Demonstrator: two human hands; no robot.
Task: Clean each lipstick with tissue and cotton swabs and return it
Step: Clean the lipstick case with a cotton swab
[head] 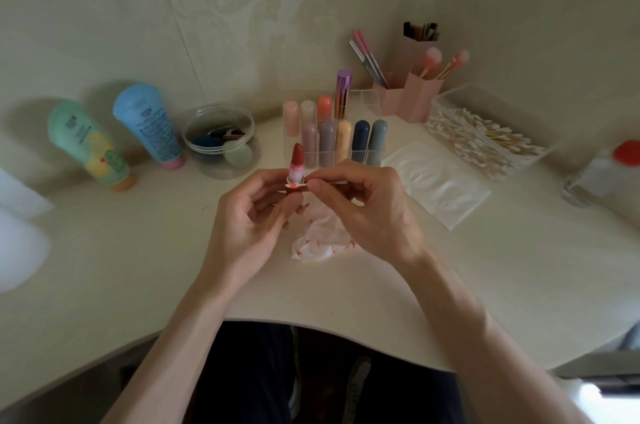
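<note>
While the hands work, around them: a pale desk (pixel 138 250) holds a clear organiser (pixel 360 101) of capped lipsticks (pixel 327 143) just behind the hands, with one purple metallic tube (pixel 343 93) standing taller in its back row.
Right side: a flat stack of tissues (pixel 440 181), a clear box of cotton swabs (pixel 512 165) and a pink brush holder (pixel 420 96) with pink brushes (pixel 433 58).
Left side: a round clear tub (pixel 218 108), a blue tube (pixel 149 122) and a green tube (pixel 86 143), both standing on their caps and leaning back.
Under the hands: a crumpled tissue (pixel 318 243) with red smears lies on the desk.
In the way: the right hand covers part of that tissue.
Hidden: the left fingers cover the lipstick's lower case.
Hard to make out: the tub's contents read only as dark and pale rounded shapes; print on the tubes is unreadable.
Cut off: a red-capped bottle (pixel 595 171) is blurred at the right edge; white shapes (pixel 17 216) blur at the left edge.
Left hand (pixel 249 216): fingers curled round the base of the open lipstick (pixel 297 165), gripping it above the desk centre, in front of the organiser.
Right hand (pixel 367 212): thumb and forefinger pinch a cotton swab (pixel 301 184).
Lipstick direction: long axis close to upright, red bullet pointing up towards the wall.
Swab direction: lies crosswise, its pink-stained tip touching the lipstick's collar.
</note>
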